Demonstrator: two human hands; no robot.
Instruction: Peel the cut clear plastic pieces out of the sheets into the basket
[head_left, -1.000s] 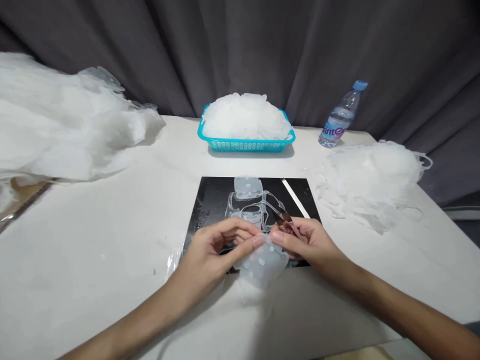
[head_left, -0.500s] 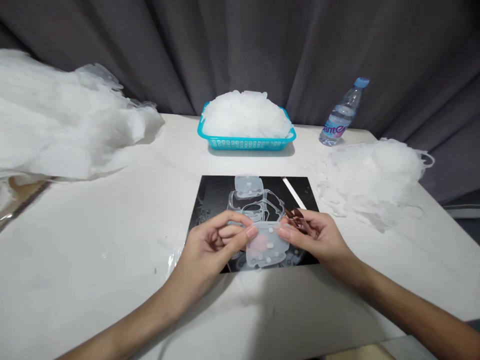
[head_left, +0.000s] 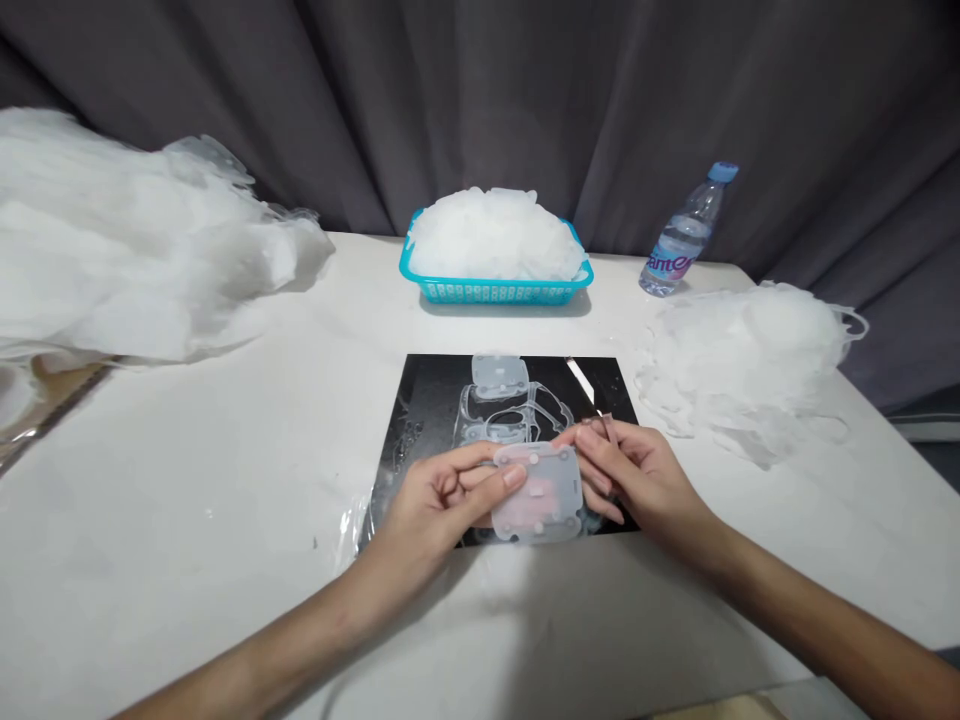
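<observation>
Between thumb and fingers, my left hand (head_left: pixel 465 490) pinches the left side of a translucent, rounded plastic piece (head_left: pixel 536 510) with small slots and whitish dots. My right hand (head_left: pixel 630 470) is curled around a small reddish-brown metal tool with two pointed blades (head_left: pixel 609 428), mostly hidden by the fingers. Its fingertips are by the piece's upper right corner; whether they touch it I cannot tell. Underneath lies a black board (head_left: pixel 427 400), bearing a similar translucent piece (head_left: pixel 500 374) and thin clear frame-like scraps (head_left: pixel 551 400).
A heaped turquoise basket (head_left: pixel 495 292) stands at the back, with a water bottle (head_left: pixel 686 235) to its right. Piles of whitish translucent material lie at the left (head_left: pixel 135 250) and right (head_left: pixel 750 360). A white strip (head_left: pixel 581 382) rests on the board.
The translucent piece has turned from tilted to nearly flat toward me. My right fingers have come off its right edge toward its upper corner, and the tool has swung more upright.
</observation>
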